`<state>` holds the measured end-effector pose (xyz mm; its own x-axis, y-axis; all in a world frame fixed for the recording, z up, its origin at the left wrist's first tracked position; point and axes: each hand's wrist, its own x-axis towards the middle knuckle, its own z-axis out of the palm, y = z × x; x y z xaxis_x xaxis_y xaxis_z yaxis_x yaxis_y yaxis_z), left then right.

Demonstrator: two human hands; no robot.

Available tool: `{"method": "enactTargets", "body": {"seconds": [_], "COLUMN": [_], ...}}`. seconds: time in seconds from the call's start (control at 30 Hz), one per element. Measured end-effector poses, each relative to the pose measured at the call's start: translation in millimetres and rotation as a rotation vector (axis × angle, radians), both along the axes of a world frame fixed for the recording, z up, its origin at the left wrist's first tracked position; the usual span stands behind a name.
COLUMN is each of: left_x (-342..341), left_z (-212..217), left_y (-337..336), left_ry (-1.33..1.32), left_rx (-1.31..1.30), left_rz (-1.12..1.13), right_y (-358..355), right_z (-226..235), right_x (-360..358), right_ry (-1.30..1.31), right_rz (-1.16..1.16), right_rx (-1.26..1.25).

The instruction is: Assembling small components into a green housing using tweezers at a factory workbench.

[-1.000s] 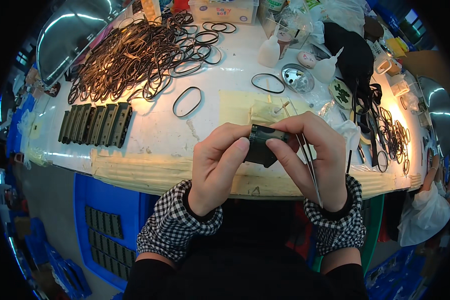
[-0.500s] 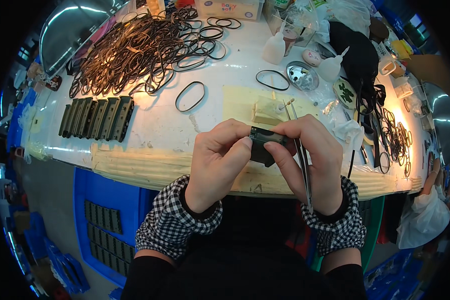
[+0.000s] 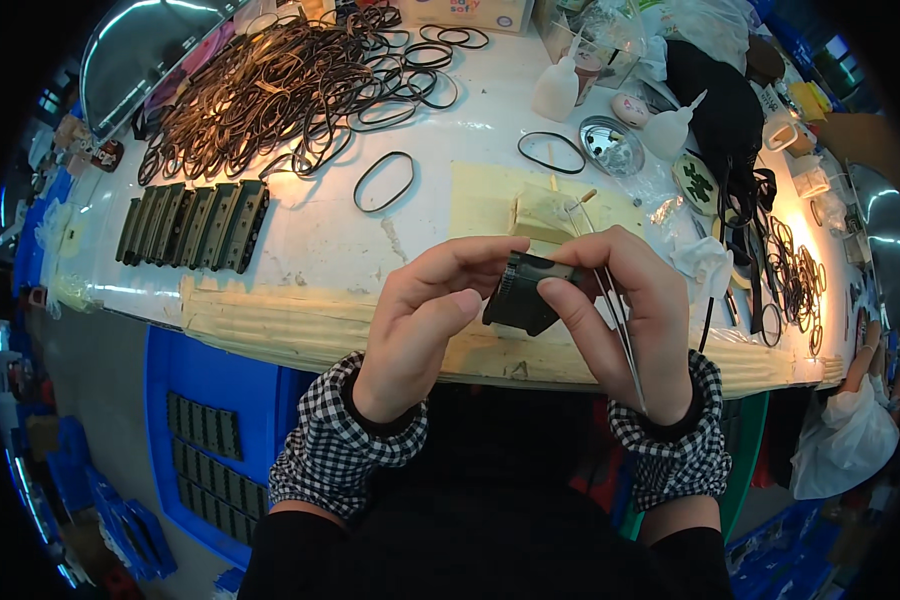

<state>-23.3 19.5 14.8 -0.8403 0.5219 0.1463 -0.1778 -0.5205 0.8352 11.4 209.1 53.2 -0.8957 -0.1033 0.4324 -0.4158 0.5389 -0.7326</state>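
Note:
A small dark green, boxy plastic part (image 3: 523, 297) with a ribbed left edge is held above the table's front edge. My right hand (image 3: 638, 325) pinches its right side between thumb and index finger. Metal tweezers (image 3: 618, 320) also lie in that hand, tips pointing up and away. My left hand (image 3: 410, 325) is at the part's left side, its index fingertip at the top edge and its thumb lifted away from it. The left hand's other fingers are partly hidden. Behind the part sits a pale yellow block (image 3: 545, 215) with a small stick on top.
A row of similar green parts (image 3: 192, 228) stands at left, below a heap of black rubber bands (image 3: 260, 100). Single bands (image 3: 384, 182), a round metal dish (image 3: 611, 146) and white squeeze bottles (image 3: 556, 90) lie beyond my hands. A blue bin (image 3: 160, 440) with more parts is below the table.
My left thumb has come off the part and the left hand has opened. The part has tilted, showing more of its ribbed edge. The tweezers have shifted slightly in my right hand.

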Motion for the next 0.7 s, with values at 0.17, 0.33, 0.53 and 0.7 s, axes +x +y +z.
{"method": "enactTargets", "body": {"seconds": [0.17, 0.33, 0.53, 0.7], "left_x": [9.0, 10.4, 8.7, 14.1], "left_z": [-9.0, -11.6, -27.4, -13.7], "left_y": [6.7, 0.0, 5.6, 10.7], "left_ry": [0.195, 0.139, -0.149, -0.231], "left_rx": [-0.179, -0.2, 0.149, 0.277], "left_rz": [0.036, -0.103, -0.3, -0.326], "right_y": [5.1, 8.7, 7.8, 5.5], "right_z": [3.0, 11.3, 13.9, 4.6], "right_x": [0.5, -1.0, -5.9, -5.7], "right_ry": [-0.132, -0.331, -0.429, -0.152], "right_rz": [-0.042, 0.011, 0.165, -0.031], "right_rx": [-0.166, -0.323, -0.428, -0.181]}}
